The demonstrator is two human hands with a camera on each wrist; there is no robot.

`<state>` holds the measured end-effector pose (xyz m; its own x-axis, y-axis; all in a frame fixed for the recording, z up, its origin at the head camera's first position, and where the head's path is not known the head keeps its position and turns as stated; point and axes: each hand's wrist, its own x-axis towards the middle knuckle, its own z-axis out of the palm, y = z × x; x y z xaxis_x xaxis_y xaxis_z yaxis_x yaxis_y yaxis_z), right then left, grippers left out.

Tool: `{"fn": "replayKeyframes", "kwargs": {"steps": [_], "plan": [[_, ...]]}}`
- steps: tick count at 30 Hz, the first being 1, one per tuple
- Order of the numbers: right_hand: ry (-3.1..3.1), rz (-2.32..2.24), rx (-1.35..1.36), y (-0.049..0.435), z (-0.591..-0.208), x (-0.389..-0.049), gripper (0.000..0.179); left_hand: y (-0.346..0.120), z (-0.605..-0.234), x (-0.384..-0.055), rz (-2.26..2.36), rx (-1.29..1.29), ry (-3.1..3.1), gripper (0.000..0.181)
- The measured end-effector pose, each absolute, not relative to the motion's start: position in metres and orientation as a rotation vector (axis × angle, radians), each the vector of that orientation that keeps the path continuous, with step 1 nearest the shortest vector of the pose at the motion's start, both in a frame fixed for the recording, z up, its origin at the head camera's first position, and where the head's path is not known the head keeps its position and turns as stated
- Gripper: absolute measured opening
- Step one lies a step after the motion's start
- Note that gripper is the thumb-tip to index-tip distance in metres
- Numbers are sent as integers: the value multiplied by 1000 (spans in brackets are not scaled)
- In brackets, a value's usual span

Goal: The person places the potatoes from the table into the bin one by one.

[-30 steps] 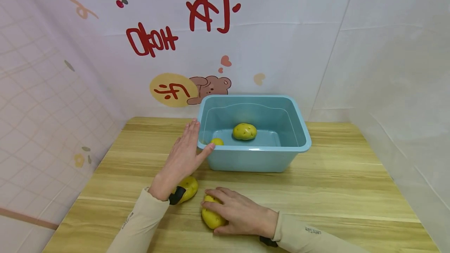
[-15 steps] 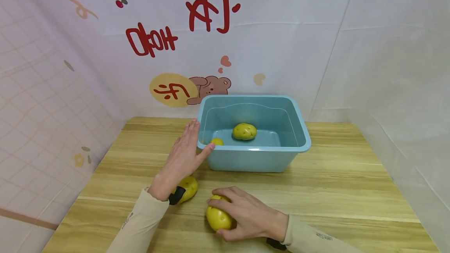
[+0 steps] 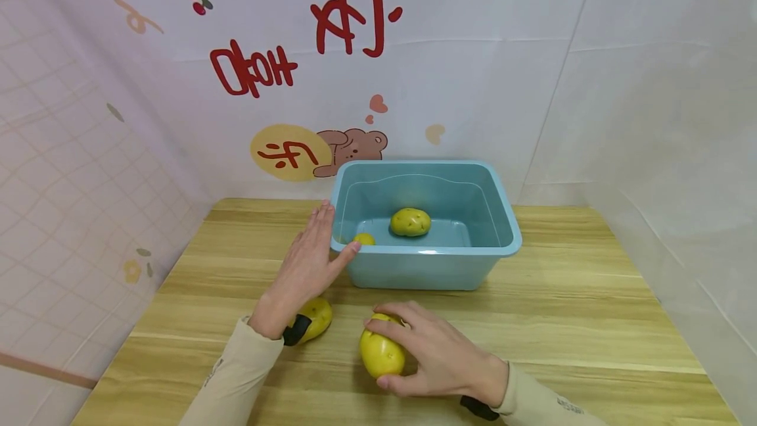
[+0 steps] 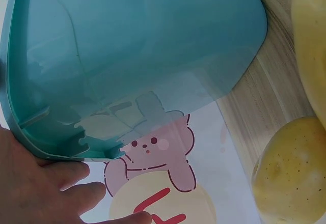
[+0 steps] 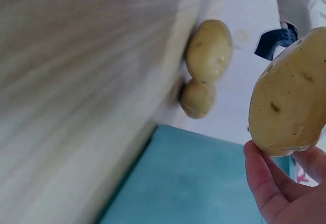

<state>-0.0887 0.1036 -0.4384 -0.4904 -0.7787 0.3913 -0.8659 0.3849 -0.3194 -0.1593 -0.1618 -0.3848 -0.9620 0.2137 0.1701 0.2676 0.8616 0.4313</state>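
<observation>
My right hand grips a yellow potato, thumb at its near end and fingers over its far end. In the right wrist view, that potato appears lifted off the table. Along the left rim of a light blue plastic bin lies my left hand, fingers straight and thumb touching the front rim corner. One potato lies on the bin floor, and another shows partly behind the front wall. Beneath my left wrist sits a potato, partly hidden by the wrist and its black strap.
Two potatoes, one larger and one smaller, lie close together on the table in the right wrist view. The wood-grain table ends at a white printed cloth wall behind the bin. Similar cloth stands left and right.
My right hand has raised the potato and carried it rightward and toward the bin. My left hand stays at the bin's left rim.
</observation>
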Motion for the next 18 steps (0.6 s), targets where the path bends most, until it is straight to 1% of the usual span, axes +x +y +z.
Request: {"fn": "replayKeyframes", "kwargs": {"steps": [18], "plan": [[-2238, 791, 1401, 123, -411, -94, 69, -162, -385, -160, -695, -378, -2928, 99]]}}
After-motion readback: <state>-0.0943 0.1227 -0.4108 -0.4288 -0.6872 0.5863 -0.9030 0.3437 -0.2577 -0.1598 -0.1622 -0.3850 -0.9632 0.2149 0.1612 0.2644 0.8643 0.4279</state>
